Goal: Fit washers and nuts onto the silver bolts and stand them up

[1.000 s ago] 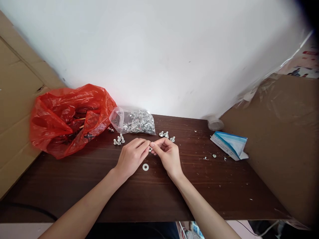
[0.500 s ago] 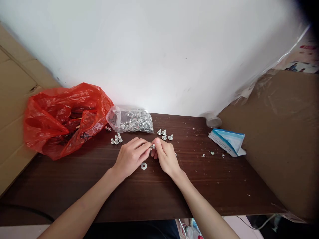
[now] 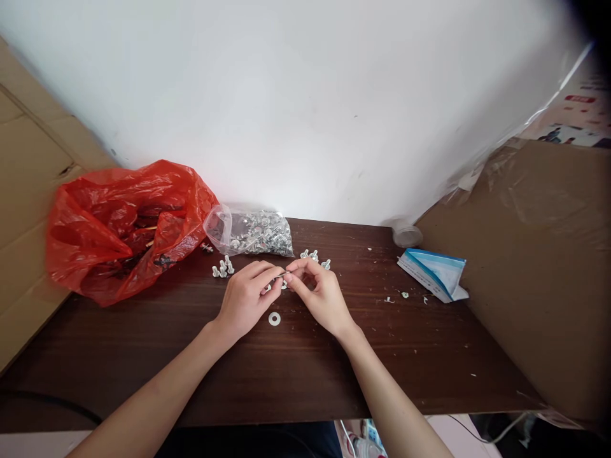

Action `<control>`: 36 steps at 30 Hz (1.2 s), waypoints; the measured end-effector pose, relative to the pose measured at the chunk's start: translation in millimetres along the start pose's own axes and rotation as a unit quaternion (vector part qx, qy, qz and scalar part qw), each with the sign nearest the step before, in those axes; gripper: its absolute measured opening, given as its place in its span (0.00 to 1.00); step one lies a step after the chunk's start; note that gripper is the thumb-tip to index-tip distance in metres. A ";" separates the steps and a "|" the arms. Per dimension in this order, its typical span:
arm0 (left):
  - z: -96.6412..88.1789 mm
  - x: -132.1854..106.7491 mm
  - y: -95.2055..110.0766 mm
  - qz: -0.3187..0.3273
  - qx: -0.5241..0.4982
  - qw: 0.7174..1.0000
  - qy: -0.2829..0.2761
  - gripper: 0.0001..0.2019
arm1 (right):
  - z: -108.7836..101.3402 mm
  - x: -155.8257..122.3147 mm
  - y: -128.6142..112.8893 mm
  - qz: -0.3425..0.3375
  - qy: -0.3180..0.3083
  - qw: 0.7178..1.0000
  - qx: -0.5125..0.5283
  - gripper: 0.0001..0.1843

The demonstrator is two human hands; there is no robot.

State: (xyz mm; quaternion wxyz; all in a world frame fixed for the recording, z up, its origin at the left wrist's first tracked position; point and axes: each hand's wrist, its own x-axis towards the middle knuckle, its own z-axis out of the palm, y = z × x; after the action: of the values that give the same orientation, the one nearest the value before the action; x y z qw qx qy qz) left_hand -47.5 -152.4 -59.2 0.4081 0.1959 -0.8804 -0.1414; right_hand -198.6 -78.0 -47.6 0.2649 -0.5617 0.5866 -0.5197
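Observation:
My left hand is closed in a pinch on a thin metal piece seen edge-on, which looks like a washer. Against it, the thumb and fingers of my right hand close on a small bolt, mostly hidden by the fingertips. Just below the hands a flat washer lies on the table, and more washers show partly between the hands. Beyond my right hand stand several bolts with washers. A group of bare bolts stands left of my left hand.
A clear bag of metal hardware lies by the wall, beside a big red plastic bag. On the right are a blue-white packet, a clear round container and small scraps. Cardboard flanks the dark table.
The bolt that showed between my fingertips is now mostly hidden, and a thin edge shows instead. My right hand has turned and its fingers have lifted, uncovering washers below.

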 end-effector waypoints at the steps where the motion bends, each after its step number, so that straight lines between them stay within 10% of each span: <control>1: -0.1 -0.3 0.2 0.004 0.002 1.000 -0.004 0.06 | -0.3 0.1 -0.2 0.003 0.001 1.000 -0.014 0.13; 36: -1.1 1.4 3.6 -0.002 -0.004 1.000 -0.014 0.07 | -5.1 -2.9 -2.6 -0.008 -0.040 0.997 -0.072 0.14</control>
State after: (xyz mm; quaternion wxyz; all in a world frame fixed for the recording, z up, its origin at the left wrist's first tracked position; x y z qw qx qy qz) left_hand -48.3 -150.0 -56.1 0.3964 0.1939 -0.8851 -0.1482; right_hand -201.6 -73.2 -44.4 0.2429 -0.6047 0.6070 -0.4549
